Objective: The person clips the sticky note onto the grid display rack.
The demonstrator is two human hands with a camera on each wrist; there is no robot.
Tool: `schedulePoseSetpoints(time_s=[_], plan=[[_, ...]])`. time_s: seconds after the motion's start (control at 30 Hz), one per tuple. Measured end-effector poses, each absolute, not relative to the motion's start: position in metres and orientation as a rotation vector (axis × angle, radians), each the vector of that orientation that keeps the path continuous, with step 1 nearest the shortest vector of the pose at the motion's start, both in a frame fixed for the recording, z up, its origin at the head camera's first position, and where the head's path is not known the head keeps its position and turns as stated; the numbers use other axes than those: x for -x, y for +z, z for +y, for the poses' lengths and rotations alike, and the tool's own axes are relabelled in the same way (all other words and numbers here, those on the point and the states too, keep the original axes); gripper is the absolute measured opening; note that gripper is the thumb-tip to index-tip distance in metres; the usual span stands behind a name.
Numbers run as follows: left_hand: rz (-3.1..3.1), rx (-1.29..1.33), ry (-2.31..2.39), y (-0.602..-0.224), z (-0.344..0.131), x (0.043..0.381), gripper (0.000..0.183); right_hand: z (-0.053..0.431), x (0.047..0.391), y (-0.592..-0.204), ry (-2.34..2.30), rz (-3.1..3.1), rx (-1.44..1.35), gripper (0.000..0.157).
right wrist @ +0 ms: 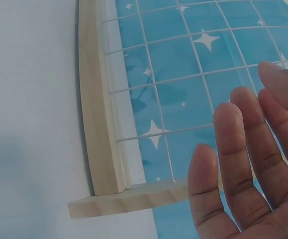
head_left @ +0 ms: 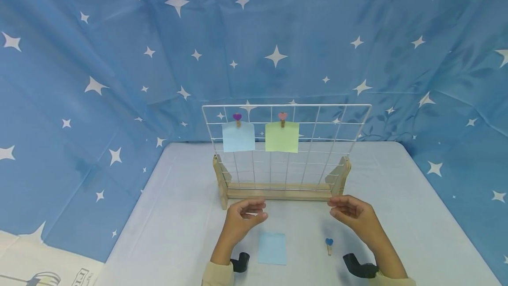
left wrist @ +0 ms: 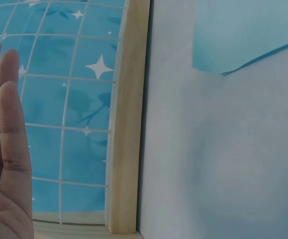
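Note:
My left hand [head_left: 240, 220] hovers over the white table, fingers relaxed and holding nothing, above and left of a flat blue paper square [head_left: 272, 248]. To the right, my right hand [head_left: 355, 217] is likewise empty, its fingers loosely bent; below it lies a small clothespin with a blue heart [head_left: 329, 246]. Behind both hands stands a white wire grid rack [head_left: 309, 153] on a wooden base [head_left: 278, 193]. A purple-heart clothespin [head_left: 237, 118] holds a light blue paper [head_left: 238, 138] on it, and a pink-heart clothespin [head_left: 282, 118] holds a green paper [head_left: 282, 138].
Blue cloth with white stars [head_left: 254, 34] hangs behind and at both sides of the table [head_left: 174, 215]. A black wrist mount [head_left: 240, 262] sits at my left wrist, another black mount [head_left: 359, 267] at my right. A printed cream sheet [head_left: 47, 264] shows at lower left.

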State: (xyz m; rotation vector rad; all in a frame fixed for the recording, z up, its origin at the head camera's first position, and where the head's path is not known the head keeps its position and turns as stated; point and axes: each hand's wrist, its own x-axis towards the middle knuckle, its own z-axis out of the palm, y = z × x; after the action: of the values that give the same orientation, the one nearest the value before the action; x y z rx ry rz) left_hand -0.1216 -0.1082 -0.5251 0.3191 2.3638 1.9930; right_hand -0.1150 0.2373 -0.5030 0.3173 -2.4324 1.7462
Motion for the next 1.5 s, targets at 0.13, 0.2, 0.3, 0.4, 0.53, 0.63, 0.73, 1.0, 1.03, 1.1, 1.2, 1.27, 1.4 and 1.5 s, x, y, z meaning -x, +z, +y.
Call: schedulePoseSetpoints(time_s=[0.13,0.2,0.3,0.4,0.53,0.63,0.73,1.0,1.03,1.1,1.2,1.27,1.4,1.5], plan=[[2.36,-0.305,1.997,-0.528,-0.108,0.12,0.034,0.237,0.114,-0.506,1.75,-2.424,-0.321,0.025],[2.361,-0.298,1.994,-0.53,-0.108,0.12,0.034,0.238,0.114,-0.508,1.761,-2.418,-0.323,0.025],[2.358,-0.295,1.99,-0.533,-0.109,0.119,0.036,0.239,0.113,-0.512,1.779,-2.412,-0.328,0.025],[2.348,-0.297,1.991,-0.535,-0.109,0.119,0.037,0.24,0.113,-0.516,1.783,-2.412,-0.341,0.025],[2.326,-0.296,1.99,-0.538,-0.11,0.119,0.038,0.24,0.112,-0.518,1.794,-2.407,-0.356,0.027],[2.311,-0.296,1.979,-0.541,-0.11,0.119,0.039,0.24,0.111,-0.52,1.806,-2.412,-0.347,0.027],[2.305,-0.304,1.953,-0.542,-0.11,0.118,0.04,0.241,0.11,-0.522,1.81,-2.434,-0.326,0.027],[2.336,-0.305,1.904,-0.544,-0.11,0.116,0.039,0.244,0.109,-0.53,1.816,-2.498,-0.258,0.027],[2.34,-0.302,1.901,-0.544,-0.111,0.115,0.039,0.244,0.109,-0.531,1.809,-2.516,-0.241,0.027],[2.345,-0.288,1.891,-0.544,-0.111,0.115,0.039,0.244,0.108,-0.532,1.796,-2.556,-0.205,0.028],[2.348,-0.255,1.872,-0.545,-0.112,0.114,0.04,0.245,0.108,-0.535,1.785,-2.598,-0.177,0.028],[2.353,-0.229,1.856,-0.546,-0.112,0.113,0.039,0.246,0.107,-0.537,1.774,-2.615,-0.17,0.028],[2.366,-0.198,1.826,-0.549,-0.113,0.113,0.039,0.248,0.107,-0.544,1.765,-2.634,-0.175,0.026],[2.373,-0.186,1.813,-0.55,-0.113,0.113,0.038,0.25,0.107,-0.549,1.769,-2.647,-0.186,0.027]])
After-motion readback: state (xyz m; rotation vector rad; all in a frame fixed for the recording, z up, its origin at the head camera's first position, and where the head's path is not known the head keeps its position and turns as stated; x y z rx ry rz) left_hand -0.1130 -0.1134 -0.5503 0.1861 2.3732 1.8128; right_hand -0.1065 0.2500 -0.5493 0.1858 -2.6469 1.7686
